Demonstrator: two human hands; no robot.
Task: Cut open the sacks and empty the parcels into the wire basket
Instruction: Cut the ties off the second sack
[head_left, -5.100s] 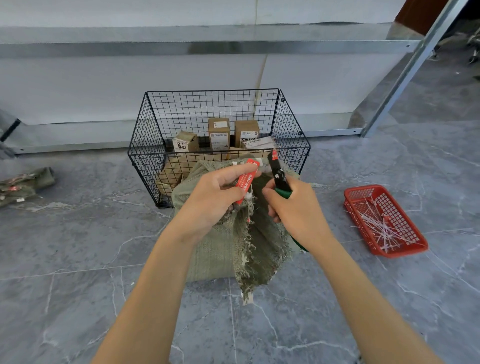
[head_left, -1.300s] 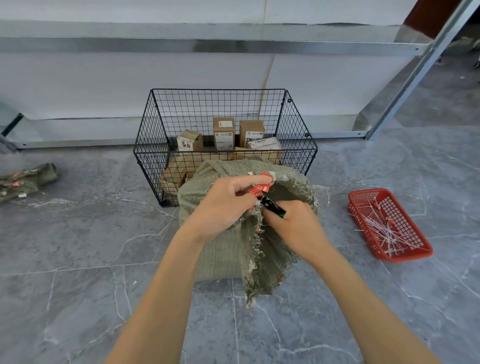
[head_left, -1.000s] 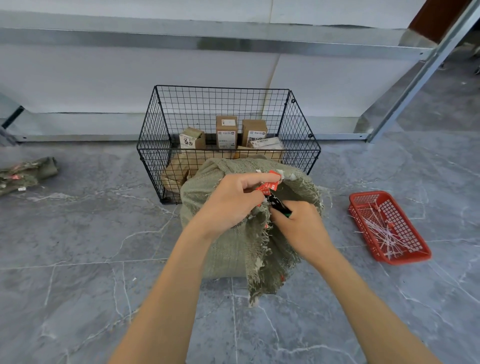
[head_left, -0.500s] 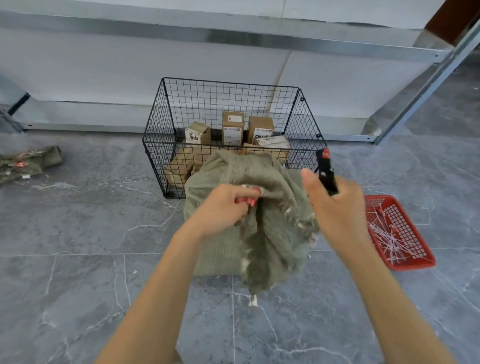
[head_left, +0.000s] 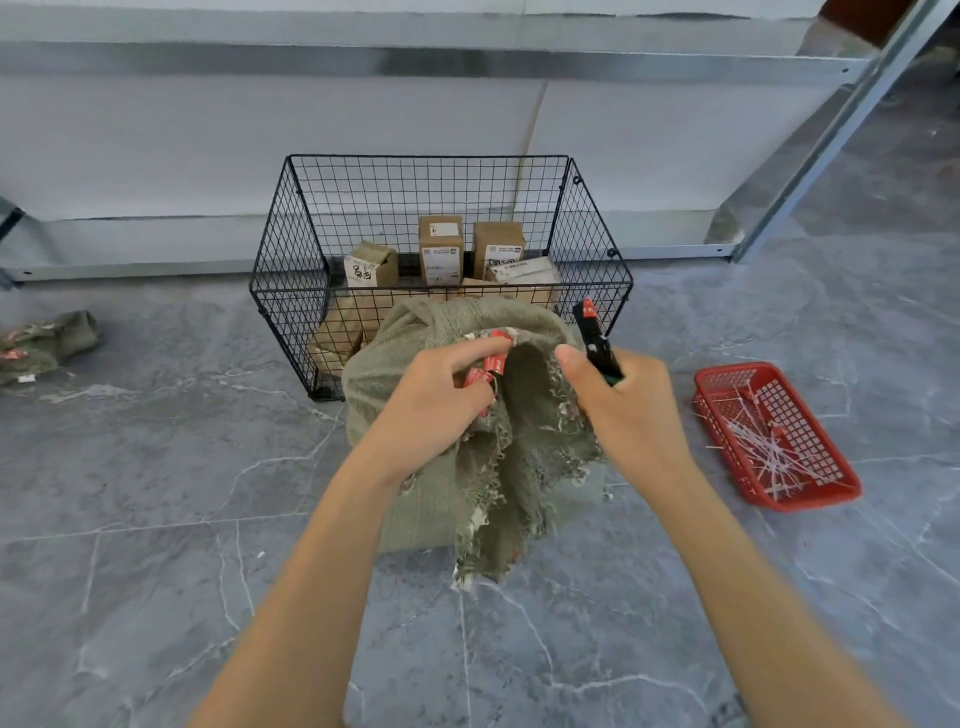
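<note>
A green woven sack (head_left: 415, 493) stands on the floor against the front of the black wire basket (head_left: 291, 270). Its frayed mouth gapes open between my hands. My left hand (head_left: 441, 405) grips the left edge of the mouth together with a red tag (head_left: 488, 366). My right hand (head_left: 628, 405) holds the black cutters (head_left: 595, 338) with their red-tipped jaws pointing up, and its thumb lies at the right edge of the mouth. Several brown cardboard parcels (head_left: 441, 249) lie inside the basket.
A red plastic tray (head_left: 727, 384) with several cut white ties lies on the floor to the right. A crumpled empty sack (head_left: 47, 343) lies at far left. A metal shelf frame and white wall stand behind the basket. Grey marble floor all round.
The cutters left the red tag at the sack's neck and swung out to the right. The neck has come open, and my right hand has returned to the mouth's right edge.
</note>
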